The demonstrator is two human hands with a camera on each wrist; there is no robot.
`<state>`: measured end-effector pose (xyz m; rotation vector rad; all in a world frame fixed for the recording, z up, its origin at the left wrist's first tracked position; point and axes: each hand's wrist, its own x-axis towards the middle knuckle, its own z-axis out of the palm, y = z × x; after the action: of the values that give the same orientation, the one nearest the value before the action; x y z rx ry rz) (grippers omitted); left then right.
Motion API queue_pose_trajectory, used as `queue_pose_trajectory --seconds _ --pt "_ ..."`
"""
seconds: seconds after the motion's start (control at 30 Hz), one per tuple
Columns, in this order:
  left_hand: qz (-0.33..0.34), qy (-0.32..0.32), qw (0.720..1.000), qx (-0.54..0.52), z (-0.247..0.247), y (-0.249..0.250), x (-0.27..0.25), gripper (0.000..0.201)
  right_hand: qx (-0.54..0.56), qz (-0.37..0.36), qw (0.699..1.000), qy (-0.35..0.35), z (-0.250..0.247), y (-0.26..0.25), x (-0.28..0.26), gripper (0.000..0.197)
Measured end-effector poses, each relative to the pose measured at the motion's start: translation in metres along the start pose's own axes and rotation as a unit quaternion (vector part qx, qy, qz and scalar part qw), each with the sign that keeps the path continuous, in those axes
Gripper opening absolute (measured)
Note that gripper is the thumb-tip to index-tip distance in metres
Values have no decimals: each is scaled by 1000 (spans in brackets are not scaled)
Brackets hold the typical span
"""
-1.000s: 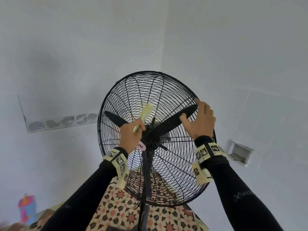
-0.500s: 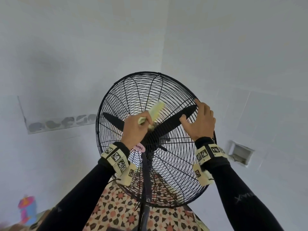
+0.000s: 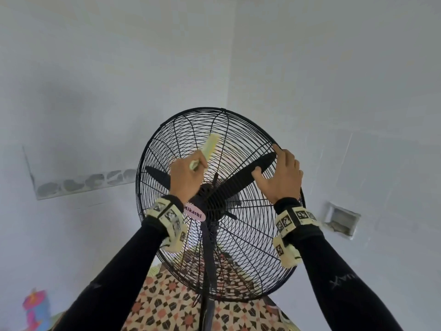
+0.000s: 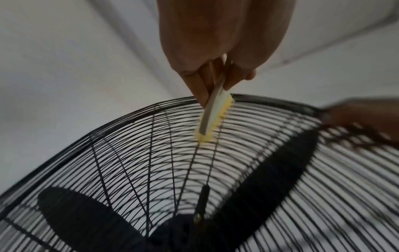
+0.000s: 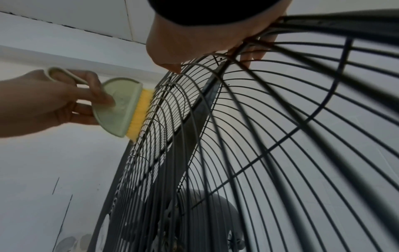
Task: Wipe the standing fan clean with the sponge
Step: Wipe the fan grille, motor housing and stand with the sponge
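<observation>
A black standing fan with a round wire grille (image 3: 241, 237) fills the middle of the head view, its dark blades (image 3: 253, 170) behind the wires. My left hand (image 3: 194, 164) grips the loop handle of a small pale green brush (image 3: 210, 145) with yellow bristles; no sponge is in sight. The bristles (image 5: 141, 110) press on the upper left of the grille (image 5: 259, 136), above the hub. In the left wrist view the brush (image 4: 212, 117) lies edge-on against the wires (image 4: 151, 162). My right hand (image 3: 274, 163) holds the upper right rim, fingers hooked over it (image 5: 250, 51).
White walls meet in a corner behind the fan. A recessed box (image 3: 341, 220) sits in the right wall and a rough patched strip (image 3: 83, 183) runs along the left wall. A patterned cloth (image 3: 167, 306) lies below the fan; a colourful object (image 3: 35, 306) stands at bottom left.
My left hand has drawn the brush up the grille, from beside the hub toward the upper left rim. The right hand has kept its hold on the rim.
</observation>
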<state>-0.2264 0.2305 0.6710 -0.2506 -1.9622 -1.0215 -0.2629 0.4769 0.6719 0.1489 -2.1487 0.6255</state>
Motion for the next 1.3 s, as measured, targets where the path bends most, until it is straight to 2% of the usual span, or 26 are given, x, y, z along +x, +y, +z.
queue_pose_trajectory --seconds 0.07,0.13,0.17,0.23,0.27,0.3,0.33,0.43,0.47,0.5,0.53,0.6,0.63,0.67,0.73,0.8,0.87,0.93,1.03,1.07,1.1,1.2,1.23,1.3 --pt "20 -90 996 -10 13 7 -19 36 -3 0 1000 -2 0 0 1 79" --pt "50 -133 990 -19 18 15 -29 35 -1 -6 1000 2 0 2 2 80" --pt "39 -119 992 -28 15 17 -25 32 4 -7 1000 3 -1 3 1 79" --pt "-8 -24 999 -29 5 12 -9 25 9 -8 1000 1 -2 5 -2 78" --pt "-26 22 999 -23 0 8 -1 26 8 -7 1000 1 -3 5 -3 78" --pt "-28 35 999 -13 -3 4 3 29 6 -5 1000 3 -2 3 -3 78" --pt "-14 18 1000 0 -1 1 3 33 4 -3 1000 3 -2 2 -2 78" --pt "30 -117 992 -20 7 11 -14 40 -1 0 1000 -2 0 0 2 79" --pt "41 -139 989 -27 7 16 -16 42 -2 0 1000 -2 0 1 2 79" --pt "43 -133 989 -39 5 20 -14 42 -2 -1 1000 -2 0 2 2 78" --pt "42 -95 994 -43 3 22 -7 41 -2 -2 1000 -3 0 3 1 78" --pt "34 22 999 -24 -1 22 14 34 0 -5 1000 -2 -1 3 -2 79" --pt "29 60 998 -1 -3 23 24 30 0 -5 1000 -1 -2 3 -3 79" --pt "28 68 997 28 -2 23 31 27 -1 -4 1000 -1 -2 3 -3 80" --pt "38 11 997 67 8 26 30 23 -1 -1 1000 -1 -2 2 -2 80" --pt "83 -66 993 52 14 33 17 24 1 -2 1000 2 -2 1 0 80" --pt "124 -116 985 35 10 40 11 27 3 -4 1000 5 -1 2 0 80" --pt "109 -90 989 42 0 40 21 24 5 -6 1000 2 -2 3 -1 79" --pt "28 29 997 61 -4 29 38 20 3 -7 1000 -1 -2 2 -3 79" --pt "22 29 997 71 0 27 35 19 1 -5 1000 -1 -2 2 -3 79" --pt "33 2 997 76 6 26 27 18 1 -2 1000 -1 -2 2 -2 79" --pt "105 -119 987 24 16 28 -3 29 4 1 1000 -1 -2 4 1 79" --pt "114 -128 985 6 14 26 -5 33 5 0 1000 0 -2 5 0 79" --pt "78 -67 995 -3 10 20 6 30 6 -3 1000 2 -2 5 -1 80"
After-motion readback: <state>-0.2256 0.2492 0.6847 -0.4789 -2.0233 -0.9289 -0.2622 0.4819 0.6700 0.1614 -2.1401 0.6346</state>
